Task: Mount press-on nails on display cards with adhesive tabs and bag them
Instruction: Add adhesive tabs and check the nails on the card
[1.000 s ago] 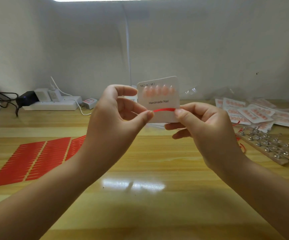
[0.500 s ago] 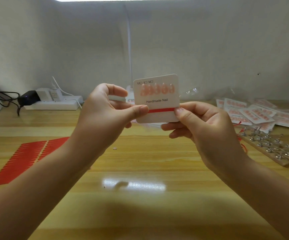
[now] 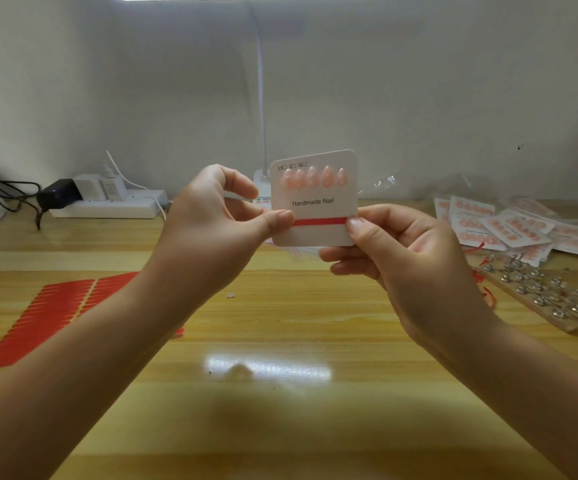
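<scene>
head view: the card [image 3: 315, 216] is held upright in the air above the table [image 3: 280, 341], its printed face toward the camera, and everything else is placed from it. the left hand [image 3: 211, 230] pinches the card's left edge — thumb on the front, at the left end of the red strip [image 3: 320, 221], fingers curled behind. the right hand [image 3: 409, 258] pinches the right edge the same way, thumb tip touching the strip's right end, the other fingers folded under and behind the card. the strip runs straight across the card below the words "handmade nail". above those words, five pink nails [image 3: 313, 177] sit in a row near the card's top edge, under small size boxes.

left of the card and lower, red tab sheets [image 3: 48, 313] lie flat on the table, partly hidden by the left forearm. far left of the card, by the wall, a power strip [image 3: 107, 206] holds several plugs. directly behind the card a white lamp stem [image 3: 261, 98] rises up the wall. right of the card lies a heap of bagged cards [image 3: 509, 226]; in front of that heap — nearer the camera — a wooden board [image 3: 550, 299] carries small metal holders.
</scene>
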